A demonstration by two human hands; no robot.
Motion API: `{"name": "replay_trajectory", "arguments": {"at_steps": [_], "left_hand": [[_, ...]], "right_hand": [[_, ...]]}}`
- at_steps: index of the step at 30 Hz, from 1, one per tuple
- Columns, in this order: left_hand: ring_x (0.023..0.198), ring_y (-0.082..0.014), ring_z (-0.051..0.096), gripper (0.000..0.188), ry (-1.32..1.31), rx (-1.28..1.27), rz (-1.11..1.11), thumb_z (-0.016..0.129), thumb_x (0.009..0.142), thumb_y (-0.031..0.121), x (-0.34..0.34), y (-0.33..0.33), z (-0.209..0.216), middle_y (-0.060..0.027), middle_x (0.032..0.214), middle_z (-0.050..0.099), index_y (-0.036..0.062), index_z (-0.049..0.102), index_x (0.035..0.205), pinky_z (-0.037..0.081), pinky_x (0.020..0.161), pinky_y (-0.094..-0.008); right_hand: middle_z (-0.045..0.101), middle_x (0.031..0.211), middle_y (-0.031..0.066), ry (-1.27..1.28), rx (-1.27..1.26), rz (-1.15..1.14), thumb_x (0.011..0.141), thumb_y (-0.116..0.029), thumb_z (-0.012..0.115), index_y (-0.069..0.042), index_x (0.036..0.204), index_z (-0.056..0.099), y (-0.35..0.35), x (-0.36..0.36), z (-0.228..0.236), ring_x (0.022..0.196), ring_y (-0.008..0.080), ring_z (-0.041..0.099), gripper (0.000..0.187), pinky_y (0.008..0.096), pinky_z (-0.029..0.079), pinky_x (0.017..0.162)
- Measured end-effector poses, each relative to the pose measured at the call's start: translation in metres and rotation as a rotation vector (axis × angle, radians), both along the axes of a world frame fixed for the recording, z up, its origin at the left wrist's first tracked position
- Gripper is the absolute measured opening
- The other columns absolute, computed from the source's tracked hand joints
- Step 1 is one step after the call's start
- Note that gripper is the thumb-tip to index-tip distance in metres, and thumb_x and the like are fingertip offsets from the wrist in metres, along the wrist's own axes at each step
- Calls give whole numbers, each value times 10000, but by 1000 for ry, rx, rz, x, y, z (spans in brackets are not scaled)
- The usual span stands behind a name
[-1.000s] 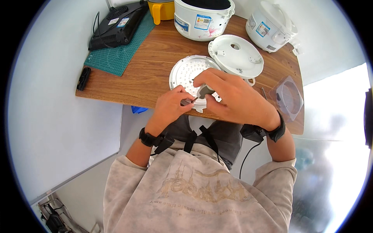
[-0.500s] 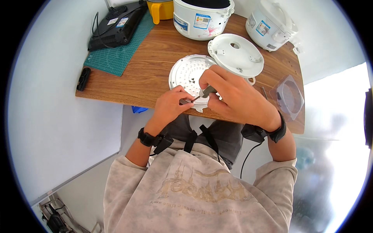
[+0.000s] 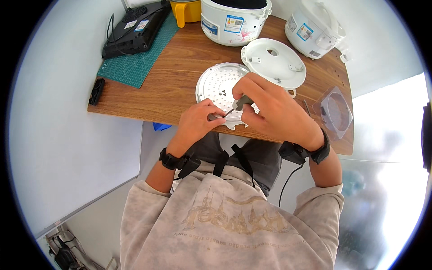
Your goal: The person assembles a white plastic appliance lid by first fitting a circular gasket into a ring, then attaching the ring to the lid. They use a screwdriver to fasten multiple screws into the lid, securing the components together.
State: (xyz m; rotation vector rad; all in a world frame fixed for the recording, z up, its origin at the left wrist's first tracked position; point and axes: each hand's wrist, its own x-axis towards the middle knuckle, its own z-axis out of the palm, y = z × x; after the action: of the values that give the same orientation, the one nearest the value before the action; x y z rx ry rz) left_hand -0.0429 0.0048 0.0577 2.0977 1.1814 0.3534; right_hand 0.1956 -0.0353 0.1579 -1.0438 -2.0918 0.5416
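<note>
A round perforated metal plate (image 3: 209, 85) lies near the table's front edge, with a few small dark bits (image 3: 222, 93) at its middle. My right hand (image 3: 279, 112) is closed around the grey handle of a screwdriver (image 3: 242, 103). Its thin shaft slants down and left to the plate's near rim, by my left fingertips. There my left hand (image 3: 194, 123) pinches a small dark piece (image 3: 213, 117) between thumb and forefinger; its kind is mostly hidden. Behind the plate, close to its right edge, rests a white rice cooker lid shell (image 3: 288, 60) with a round hole.
A white rice cooker body (image 3: 231, 27) and a closed rice cooker (image 3: 310, 33) stand at the back. Far left, a black device (image 3: 135, 33) sits on a green cutting mat (image 3: 123, 70). A yellow container (image 3: 186, 12) is behind; a clear plastic box (image 3: 335, 112) lies right.
My right hand and the screwdriver have shifted slightly right, and the shaft looks a little less steep. My left hand stays almost still at the rim.
</note>
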Motion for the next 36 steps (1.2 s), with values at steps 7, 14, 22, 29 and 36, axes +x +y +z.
{"name": "replay_trajectory", "arguments": {"at_steps": [7, 14, 22, 29, 36], "left_hand": [[769, -192, 659, 170, -47, -47, 19, 808, 859, 261, -3, 3, -3, -5, 903, 659, 147, 803, 985, 507, 679, -325], [682, -122, 544, 162, -169, -48, 61, 806, 856, 154, -3, 3, -8, -21, 874, 638, 40, 738, 950, 452, 628, -273], [651, -122, 547, 145, -163, 91, 66, 779, 837, 139, -1, 6, 4, -19, 893, 648, 49, 705, 923, 445, 600, -264], [672, -189, 650, 160, -45, 305, 19, 780, 818, 164, 3, 3, 8, -26, 908, 658, 67, 697, 915, 522, 626, -307], [731, -214, 664, 127, 23, 414, -42, 773, 817, 161, 5, 1, 9, 0, 903, 653, 106, 686, 891, 532, 636, -337]], "right_hand": [[580, 931, 120, 55, -8, -32, 817, 10, 635, -52, 1043, 558, -3, 2, -1, 746, 317, 615, 246, 404, 511, 634], [598, 954, 114, 124, -28, -74, 813, 31, 646, -46, 1049, 570, -7, 10, 1, 733, 269, 621, 260, 363, 506, 651], [614, 979, 107, 180, 31, -65, 799, 61, 640, -28, 1041, 568, -7, 17, -4, 804, 274, 635, 269, 352, 512, 695], [611, 979, 113, 190, 19, -33, 790, 79, 625, -33, 1039, 572, -9, 16, -1, 813, 290, 616, 278, 365, 505, 703], [568, 991, 98, 167, 74, 20, 770, 103, 600, -43, 1039, 578, -10, 15, -3, 836, 282, 589, 307, 363, 498, 691]]}}
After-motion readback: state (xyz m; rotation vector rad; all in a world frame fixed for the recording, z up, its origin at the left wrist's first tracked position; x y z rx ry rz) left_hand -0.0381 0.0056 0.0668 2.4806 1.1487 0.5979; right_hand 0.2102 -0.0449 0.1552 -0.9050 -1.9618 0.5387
